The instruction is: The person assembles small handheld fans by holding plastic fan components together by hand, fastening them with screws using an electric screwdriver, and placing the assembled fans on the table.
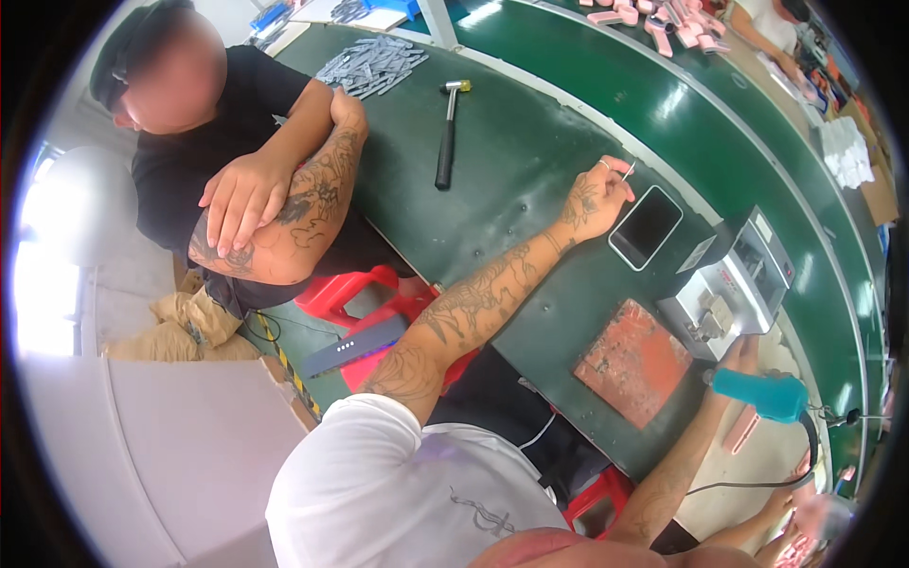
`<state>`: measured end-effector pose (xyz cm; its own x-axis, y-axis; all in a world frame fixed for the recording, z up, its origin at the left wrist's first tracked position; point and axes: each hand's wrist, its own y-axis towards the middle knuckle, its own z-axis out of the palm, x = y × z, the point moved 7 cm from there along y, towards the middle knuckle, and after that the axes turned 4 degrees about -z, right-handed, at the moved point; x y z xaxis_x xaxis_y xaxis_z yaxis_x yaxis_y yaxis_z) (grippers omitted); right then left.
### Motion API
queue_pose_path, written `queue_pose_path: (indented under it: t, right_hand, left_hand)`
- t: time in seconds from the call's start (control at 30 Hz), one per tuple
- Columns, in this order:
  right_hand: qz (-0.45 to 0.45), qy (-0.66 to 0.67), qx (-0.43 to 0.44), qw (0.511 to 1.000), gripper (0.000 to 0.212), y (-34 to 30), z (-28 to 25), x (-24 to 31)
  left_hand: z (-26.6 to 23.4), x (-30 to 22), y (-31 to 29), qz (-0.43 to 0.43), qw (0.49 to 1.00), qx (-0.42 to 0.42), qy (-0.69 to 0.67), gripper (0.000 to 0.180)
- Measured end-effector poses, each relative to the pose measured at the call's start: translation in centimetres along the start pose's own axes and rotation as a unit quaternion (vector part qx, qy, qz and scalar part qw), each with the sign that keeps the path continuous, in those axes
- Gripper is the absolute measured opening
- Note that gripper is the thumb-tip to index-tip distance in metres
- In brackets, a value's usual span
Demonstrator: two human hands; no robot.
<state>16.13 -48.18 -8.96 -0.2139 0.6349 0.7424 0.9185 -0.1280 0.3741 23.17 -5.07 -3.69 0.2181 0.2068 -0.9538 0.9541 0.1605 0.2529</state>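
Observation:
My left hand [597,199] is over the far part of the green tabletop [511,189], its fingers pinched on a small, thin, pale piece [629,172] whose kind I cannot make out. Just right of that hand lies a phone [648,227] with a dark screen and white edge. My right hand [742,352] is at the near edge of a silver-grey bench machine [729,293]. A teal tool [762,394] with a black cable hangs in front of my right wrist, and the fingers are too obscured to read. Left of the machine sits a worn reddish square board [634,363].
A hammer [447,134] and a pile of grey strips [374,64] lie farther left on the table. Beside it, a person with crossed arms [275,199] sits. A green conveyor [720,142] curves behind, carrying pink parts [663,24]. Red stools [350,293] stand below.

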Motion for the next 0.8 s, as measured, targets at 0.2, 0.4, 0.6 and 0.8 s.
queue_pose_path:
  t: [0.2,0.4,0.6,0.8]
  right_hand:
    - [0.045,-0.011,0.015,0.999,0.046,-0.2,-0.8,-2.1]
    - [0.070,0.043,0.009,0.997,0.044,-0.2,-0.8,-1.6]
    - [0.079,0.042,-0.009,0.996,0.040,-0.3,-0.8,-0.9]
    - [0.078,0.066,-0.025,0.994,0.039,-0.5,-0.8,-0.3]
  left_hand:
    - [0.3,-1.0,-0.3,-0.048,0.999,-0.017,-0.005,0.013]
    - [0.1,-0.4,0.0,-0.029,0.999,-0.034,-0.003,0.019]
    - [-0.1,0.3,0.5,-0.032,0.998,-0.037,0.031,0.018]
    - [-0.1,0.1,0.5,-0.035,0.998,-0.044,0.024,0.018]
